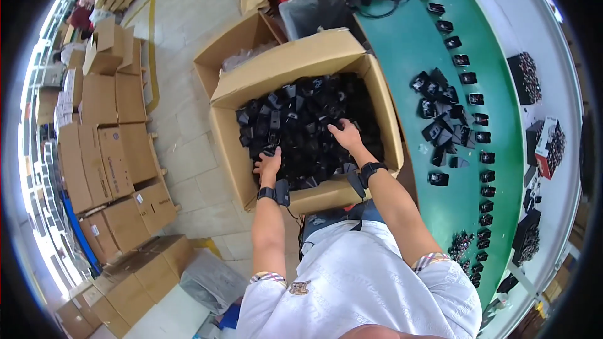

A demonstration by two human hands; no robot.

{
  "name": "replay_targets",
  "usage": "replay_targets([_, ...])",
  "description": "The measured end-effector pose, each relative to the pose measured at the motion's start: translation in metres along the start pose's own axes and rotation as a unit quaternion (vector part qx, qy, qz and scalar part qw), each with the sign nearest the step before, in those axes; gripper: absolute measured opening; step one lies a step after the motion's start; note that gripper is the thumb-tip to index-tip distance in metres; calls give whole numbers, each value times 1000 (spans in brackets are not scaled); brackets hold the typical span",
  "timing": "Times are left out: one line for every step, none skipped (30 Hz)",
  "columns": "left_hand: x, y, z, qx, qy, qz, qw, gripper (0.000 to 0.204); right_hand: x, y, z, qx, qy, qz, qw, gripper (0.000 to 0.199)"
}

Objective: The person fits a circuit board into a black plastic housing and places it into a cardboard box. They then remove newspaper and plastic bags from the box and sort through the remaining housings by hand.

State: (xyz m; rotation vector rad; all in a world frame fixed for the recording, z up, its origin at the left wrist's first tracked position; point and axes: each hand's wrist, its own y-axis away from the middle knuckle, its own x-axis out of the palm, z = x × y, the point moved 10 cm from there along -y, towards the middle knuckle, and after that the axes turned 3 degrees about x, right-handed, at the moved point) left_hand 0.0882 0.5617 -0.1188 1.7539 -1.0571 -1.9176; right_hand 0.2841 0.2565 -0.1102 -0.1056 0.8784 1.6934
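Note:
A big open cardboard box [232,144] stands on the floor in front of me, filled with several small black plastic parts [301,119]. Both of my arms reach down into it. My left hand [269,163] rests on the parts near the box's front left, fingers curled into the pile. My right hand [344,135] lies flat on the parts near the middle right, fingers spread. Whether either hand holds a part I cannot tell. Each wrist wears a black band.
A green conveyor belt [408,44] runs along my right, carrying a heap and a row of black parts [446,119]. A second open box [235,44] stands behind the first. Stacked cardboard boxes [113,144] line the floor on the left. A clear bin [314,9] sits farther back.

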Motion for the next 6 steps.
replay_targets([0, -13, 19, -15, 3, 4, 1000, 100, 24, 6, 9, 10, 60, 55, 997, 81])
replay_targets([1, -25, 23, 2, -1, 22, 1000, 102, 46, 14, 12, 23, 117, 105, 987, 81])
replay_targets([3, -35, 29, 19, -6, 40, 999, 103, 59, 22, 16, 27, 120, 113, 986, 81])
replay_targets([5, -33, 27, 10, -17, 56, 998, 101, 67, 25, 9, 52, 176, 127, 975, 82])
replay_targets([10, -38, 30, 9, -21, 62, 998, 101, 73, 28, 2, 77, 231, 141, 960, 82])
replay_targets([20, -44, 26, 49, -41, 98, 993, 102, 75, 29, -1, 85, 232, 140, 959, 82])
